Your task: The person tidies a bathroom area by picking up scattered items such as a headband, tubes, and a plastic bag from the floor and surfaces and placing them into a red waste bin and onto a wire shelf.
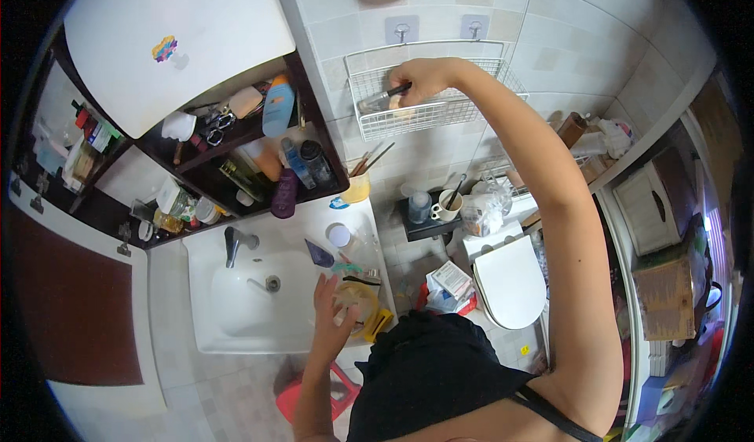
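My right hand (pixel 428 80) is raised to the white wire basket (pixel 448 113) on the tiled wall. Its fingers are closed around a brush-like tool (pixel 383 99) with a black handle end and a pale, silvery body, tilted over the basket's left part. More pale things by the fingertips are partly hidden. Lower down, my left hand (pixel 336 312) is over the right side of the white sink (pixel 236 340), with its fingers apart and nothing visible in them. Beside and under it is a yellow-rimmed round container (pixel 369 294) with a yellow handle (pixel 379 326); small items lie around it.
A dark open cabinet (pixel 334 183) crowded with bottles stands left of the basket. A yellow cup (pixel 357 188) with sticks is at the sink's back corner. The small black shelf (pixel 420 226) holds cups, near the white toilet (pixel 514 281). A red stool (pixel 292 399) is below.
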`<control>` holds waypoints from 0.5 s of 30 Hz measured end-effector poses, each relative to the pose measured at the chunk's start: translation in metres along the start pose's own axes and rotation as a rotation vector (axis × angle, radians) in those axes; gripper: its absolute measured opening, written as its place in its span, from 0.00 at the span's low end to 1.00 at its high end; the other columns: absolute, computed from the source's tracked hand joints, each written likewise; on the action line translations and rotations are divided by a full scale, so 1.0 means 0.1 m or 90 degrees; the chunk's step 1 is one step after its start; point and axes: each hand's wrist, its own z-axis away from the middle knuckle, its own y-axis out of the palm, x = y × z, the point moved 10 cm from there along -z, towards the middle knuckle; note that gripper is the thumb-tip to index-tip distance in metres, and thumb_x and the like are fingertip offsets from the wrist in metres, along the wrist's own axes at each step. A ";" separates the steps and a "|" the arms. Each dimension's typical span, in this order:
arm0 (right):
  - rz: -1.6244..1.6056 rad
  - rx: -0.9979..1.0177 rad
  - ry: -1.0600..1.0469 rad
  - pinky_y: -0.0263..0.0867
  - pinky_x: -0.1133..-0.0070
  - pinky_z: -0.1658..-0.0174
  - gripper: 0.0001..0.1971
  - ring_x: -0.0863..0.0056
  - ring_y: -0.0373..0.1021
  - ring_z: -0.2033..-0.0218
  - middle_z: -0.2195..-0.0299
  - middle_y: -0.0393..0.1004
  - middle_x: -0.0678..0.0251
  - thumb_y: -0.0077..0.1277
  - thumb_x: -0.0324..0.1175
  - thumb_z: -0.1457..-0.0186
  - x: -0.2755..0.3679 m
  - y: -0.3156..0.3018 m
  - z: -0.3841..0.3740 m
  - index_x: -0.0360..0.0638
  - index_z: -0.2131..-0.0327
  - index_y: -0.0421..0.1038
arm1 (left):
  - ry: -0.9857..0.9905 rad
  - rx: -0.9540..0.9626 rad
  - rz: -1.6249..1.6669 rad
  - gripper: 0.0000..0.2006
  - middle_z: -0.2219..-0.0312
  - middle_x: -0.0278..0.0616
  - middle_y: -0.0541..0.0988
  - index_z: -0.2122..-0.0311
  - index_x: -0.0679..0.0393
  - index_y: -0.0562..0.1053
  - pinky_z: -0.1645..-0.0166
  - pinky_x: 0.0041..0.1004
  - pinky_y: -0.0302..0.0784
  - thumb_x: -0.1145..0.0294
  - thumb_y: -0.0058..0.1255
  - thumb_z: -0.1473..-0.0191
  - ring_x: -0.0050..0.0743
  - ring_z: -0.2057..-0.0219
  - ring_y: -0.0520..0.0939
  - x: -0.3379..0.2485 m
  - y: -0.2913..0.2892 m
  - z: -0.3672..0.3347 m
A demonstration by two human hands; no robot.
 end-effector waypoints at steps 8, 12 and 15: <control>-0.102 -0.024 -0.070 0.62 0.75 0.57 0.24 0.72 0.68 0.62 0.62 0.74 0.65 0.60 0.38 0.54 0.11 0.29 -0.38 0.43 0.53 0.67 | -0.094 -0.093 0.100 0.29 0.36 0.48 0.48 0.38 0.50 0.58 0.46 0.37 0.71 0.72 0.50 0.45 0.42 0.38 0.57 0.44 -0.20 0.48; -0.030 0.031 -0.061 0.62 0.73 0.54 0.21 0.71 0.67 0.60 0.61 0.74 0.64 0.57 0.40 0.50 0.13 0.42 -0.46 0.46 0.53 0.68 | -0.095 -0.120 0.118 0.28 0.36 0.48 0.48 0.39 0.50 0.60 0.45 0.37 0.69 0.72 0.50 0.45 0.41 0.38 0.58 0.50 -0.22 0.63; -0.010 0.041 -0.058 0.62 0.72 0.55 0.18 0.70 0.67 0.61 0.64 0.74 0.63 0.54 0.43 0.47 0.09 0.44 -0.48 0.44 0.57 0.70 | -0.111 -0.131 0.113 0.27 0.36 0.47 0.49 0.39 0.50 0.60 0.45 0.37 0.68 0.72 0.50 0.45 0.40 0.38 0.58 0.50 -0.26 0.70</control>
